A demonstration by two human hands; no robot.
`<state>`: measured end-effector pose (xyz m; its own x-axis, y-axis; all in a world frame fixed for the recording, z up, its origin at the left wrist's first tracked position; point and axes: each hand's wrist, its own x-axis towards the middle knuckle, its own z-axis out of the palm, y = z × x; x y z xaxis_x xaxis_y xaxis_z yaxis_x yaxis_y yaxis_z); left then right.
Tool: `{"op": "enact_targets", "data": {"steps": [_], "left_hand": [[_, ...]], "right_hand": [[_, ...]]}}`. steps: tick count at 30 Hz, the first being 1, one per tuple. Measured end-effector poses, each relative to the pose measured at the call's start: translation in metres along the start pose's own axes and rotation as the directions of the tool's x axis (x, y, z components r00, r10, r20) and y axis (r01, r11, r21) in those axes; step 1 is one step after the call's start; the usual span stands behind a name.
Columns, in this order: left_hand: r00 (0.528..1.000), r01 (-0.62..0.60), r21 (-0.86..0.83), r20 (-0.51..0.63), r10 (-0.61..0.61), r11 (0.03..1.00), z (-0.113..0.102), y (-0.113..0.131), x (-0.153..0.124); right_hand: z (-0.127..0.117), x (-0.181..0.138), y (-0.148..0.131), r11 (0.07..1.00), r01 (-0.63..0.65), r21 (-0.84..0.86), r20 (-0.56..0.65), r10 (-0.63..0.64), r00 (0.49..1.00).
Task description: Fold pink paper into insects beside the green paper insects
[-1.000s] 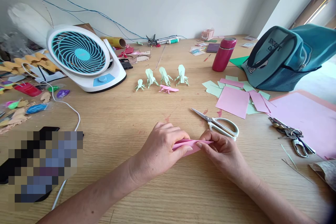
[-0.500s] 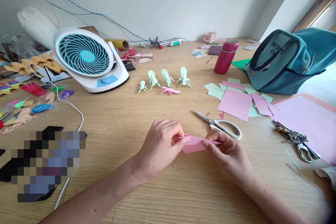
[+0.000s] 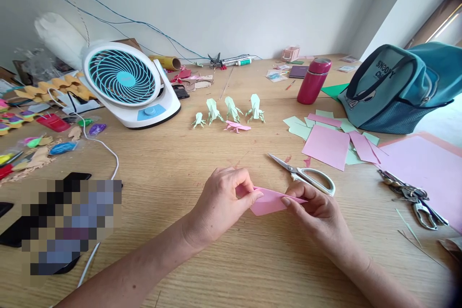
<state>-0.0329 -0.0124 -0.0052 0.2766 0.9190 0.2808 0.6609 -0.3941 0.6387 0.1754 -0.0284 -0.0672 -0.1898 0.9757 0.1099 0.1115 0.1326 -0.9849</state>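
Note:
A folded pink paper [image 3: 270, 200] lies between both hands just above the wooden table [image 3: 231, 260]. My left hand [image 3: 220, 202] pinches its left end with thumb and fingers closed. My right hand [image 3: 317, 211] pinches the right end, fingers pressed on the upper edge. White-handled scissors [image 3: 306, 176] lie just behind my right hand. Further back stand several pale green folded paper figures [image 3: 231, 109] and one pink figure [image 3: 236, 126].
A white and teal desk fan [image 3: 126, 86] stands at the back left with its white cable [image 3: 108, 154]. Pink and green paper sheets [image 3: 327, 139], a red bottle [image 3: 313, 82], a teal bag [image 3: 397, 89] and keys [image 3: 411, 197] lie to the right. A blurred dark object [image 3: 65, 221] is left.
The pink paper has opened slightly, showing more of its lower flap. Both hands stay pinching its ends; the view has drifted a little to the left.

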Motion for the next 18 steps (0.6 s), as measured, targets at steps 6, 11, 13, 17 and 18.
{"op": "enact_targets", "data": {"steps": [6, 11, 13, 17, 18], "left_hand": [[1.000, 0.009, -0.012, 0.009, -0.009, 1.000, -0.0008, -0.0013, -0.0004], [1.000, 0.008, -0.037, 0.015, -0.008, 0.999, -0.0007, -0.0020, -0.0007], [1.000, 0.014, -0.035, 0.013, -0.013, 0.999, -0.0006, -0.0014, -0.0009], [0.999, 0.040, -0.043, 0.015, -0.039, 0.998, -0.0010, 0.0006, -0.0007], [0.999, 0.042, -0.052, 0.021, -0.041, 0.998, -0.0012, 0.0009, -0.0004]], "right_hand": [[-0.0010, 0.0002, 0.0008, 1.000, -0.004, 0.016, 0.009, 0.004, 1.000], [-0.0009, 0.0005, -0.0002, 1.000, 0.012, 0.005, 0.007, -0.012, 1.000], [-0.0009, 0.0006, -0.0004, 1.000, 0.018, 0.004, 0.006, -0.018, 1.000], [-0.0006, 0.0003, 0.0003, 1.000, 0.030, 0.000, 0.007, -0.030, 1.000], [-0.0005, 0.0002, 0.0004, 0.999, 0.033, -0.002, 0.007, -0.033, 0.999]]}}
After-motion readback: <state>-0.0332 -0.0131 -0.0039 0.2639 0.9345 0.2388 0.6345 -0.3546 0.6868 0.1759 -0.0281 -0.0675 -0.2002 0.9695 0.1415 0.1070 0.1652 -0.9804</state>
